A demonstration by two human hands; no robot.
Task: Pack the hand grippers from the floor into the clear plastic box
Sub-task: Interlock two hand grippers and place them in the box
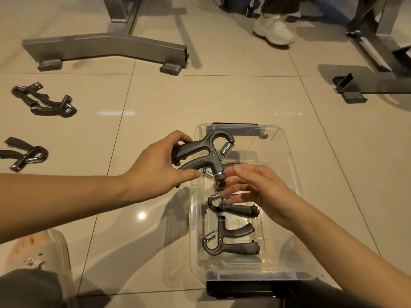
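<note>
Nearest, at the lower left, one beige slipper (33, 252) is seen on the tiled floor (155, 101). Just ahead, one clear plastic box (278, 138) is set on the floor, with one black latch at its near end (244, 287) and one at its far end (234, 124). Two hand grippers are seen lying inside it: the near hand gripper (229, 241) and, just beyond it, the second hand gripper (231, 205), partly hidden by the right hand (255, 187). That hand is held over the middle of the box, its fingers loosely spread and clamped on nothing; whether its fingertips touch the raised tool cannot be told. One held hand gripper (206, 152) is kept above the box's far left rim by the left hand (155, 172), whose fingers are curled over one handle and whose thumb is pressed against the other. Further left, two clusters of grippers are left on the floor: a near cluster (24, 154) and a far cluster (44, 101); the number in each cannot be told. Farthest, two metal frame bases, the left base (104, 45) and the right base (378, 63), and one white shoe (274, 30) are seen.
</note>
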